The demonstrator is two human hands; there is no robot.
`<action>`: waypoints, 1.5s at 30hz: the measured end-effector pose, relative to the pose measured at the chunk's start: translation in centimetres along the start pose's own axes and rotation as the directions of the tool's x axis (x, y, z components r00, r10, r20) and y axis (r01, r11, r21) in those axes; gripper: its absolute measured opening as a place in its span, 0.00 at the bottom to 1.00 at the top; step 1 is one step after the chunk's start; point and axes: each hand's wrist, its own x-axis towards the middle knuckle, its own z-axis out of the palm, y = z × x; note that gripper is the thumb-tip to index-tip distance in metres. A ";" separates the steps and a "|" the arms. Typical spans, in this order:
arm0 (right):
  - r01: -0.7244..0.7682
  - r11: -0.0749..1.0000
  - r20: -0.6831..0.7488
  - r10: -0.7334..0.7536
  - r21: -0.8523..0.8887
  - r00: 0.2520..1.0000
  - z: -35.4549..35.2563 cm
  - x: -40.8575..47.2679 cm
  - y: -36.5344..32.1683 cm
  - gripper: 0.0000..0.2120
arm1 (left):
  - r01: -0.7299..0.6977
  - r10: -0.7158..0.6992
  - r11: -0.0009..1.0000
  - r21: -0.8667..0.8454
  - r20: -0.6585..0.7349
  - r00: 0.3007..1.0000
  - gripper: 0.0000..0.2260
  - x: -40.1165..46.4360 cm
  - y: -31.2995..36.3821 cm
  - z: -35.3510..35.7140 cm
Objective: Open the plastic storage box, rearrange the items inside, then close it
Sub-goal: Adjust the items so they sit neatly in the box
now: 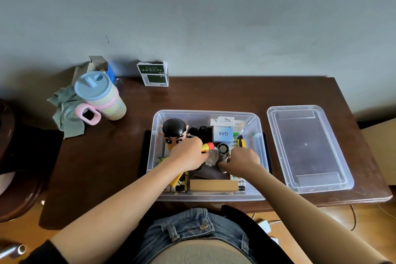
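Both hands in open box (205,113)

Both hands are reaching into the open clear storage box (154,135) sitting on the dark tabletop (107,156). The left hand (188,154) is holding a yellow tube with a red cap (207,147) in its grip; the right hand (244,159) is pinching a small item beside it. The lid (308,148) is lying just right of the box.
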 end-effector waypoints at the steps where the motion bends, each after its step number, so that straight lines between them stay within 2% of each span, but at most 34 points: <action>1: 0.009 1.000 -0.003 -0.009 -0.015 1.000 -0.1 -0.2 0.0 0.22 | -0.001 0.001 1.000 0.005 -0.002 1.000 0.13 0.1 0.0 0.0; 8: 0.059 0.994 -0.044 -0.063 -0.094 0.997 -1.7 -1.6 0.1 0.24 | 0.002 -0.002 1.000 0.004 -0.002 1.000 0.17 0.1 -0.4 -0.1; 10: 0.086 0.993 -0.124 -0.096 -0.080 0.988 -2.3 -2.1 0.1 0.27 | 0.002 -0.002 1.000 -0.014 0.001 1.000 0.17 0.1 -0.6 -0.2; 13: 0.214 0.976 -0.245 -0.200 0.032 0.949 -3.2 -2.7 0.0 0.25 | -0.026 0.025 0.999 -0.040 -0.014 1.000 0.17 -0.1 -0.7 -0.5; 16: 0.299 0.914 -0.082 -0.287 0.273 0.954 -4.4 -2.5 -0.1 0.23 | -0.081 0.077 0.988 -0.132 -0.041 0.996 0.14 -0.3 -0.9 -0.8; 19: 0.247 0.850 0.102 -0.329 0.465 0.939 -5.5 -1.6 -0.1 0.22 | -0.128 0.110 0.965 -0.229 -0.089 0.990 0.12 -0.6 -1.2 -1.2; 21: 0.204 0.804 0.163 -0.347 0.558 0.923 -6.0 -1.2 -0.2 0.23 | -0.178 0.144 0.944 -0.277 -0.139 0.980 0.11 -0.9 -1.4 -1.5; 25: 0.223 0.724 0.174 -0.431 0.653 0.885 -6.1 -0.7 -0.3 0.18 | -0.232 0.177 0.918 -0.322 -0.191 0.965 0.06 -1.1 -1.8 -1.7; 28: 0.228 0.705 0.257 -0.510 0.672 0.821 -6.4 -0.7 -0.8 0.16 | -0.249 0.194 0.906 -0.341 -0.188 0.963 0.08 -1.3 -2.1 -1.7; 30: 0.224 0.711 0.277 -0.515 0.666 0.811 -6.4 -0.8 -1.3 0.14 | -0.257 0.202 0.904 -0.342 -0.190 0.961 0.10 -1.6 -2.3 -1.8; 32: 0.324 0.800 0.206 -0.476 0.505 0.855 -5.9 -0.8 -1.6 0.16 | -0.245 0.183 0.900 -0.359 -0.199 0.963 0.11 -1.7 -2.8 -1.9; 34: 0.471 0.878 0.042 -0.475 0.084 0.879 -4.9 -0.8 -1.8 0.21 | -0.204 0.123 0.894 -0.400 -0.218 0.968 0.10 -1.7 -3.5 -1.9; 35: 0.522 0.845 -0.019 -0.527 -0.115 0.850 -4.2 -1.0 -2.0 0.23 | -0.186 0.096 0.894 -0.408 -0.231 0.968 0.09 -1.7 -3.8 -1.9; 37: 0.606 0.724 -0.035 -0.651 -0.330 0.758 -2.9 -1.0 -2.4 0.25 | -0.166 0.062 0.901 -0.401 -0.259 0.964 0.08 -1.8 -4.3 -1.7; 41: 0.674 0.507 0.061 -0.774 -0.537 0.630 -1.1 0.1 -2.9 0.22 | -0.180 0.058 0.895 -0.409 -0.295 0.954 0.08 -2.2 -4.5 -1.7; 45: 0.686 0.397 0.131 -0.803 -0.610 0.581 0.3 1.2 -3.4 0.20 | -0.211 0.072 0.875 -0.436 -0.313 0.947 0.10 -2.5 -4.5 -1.8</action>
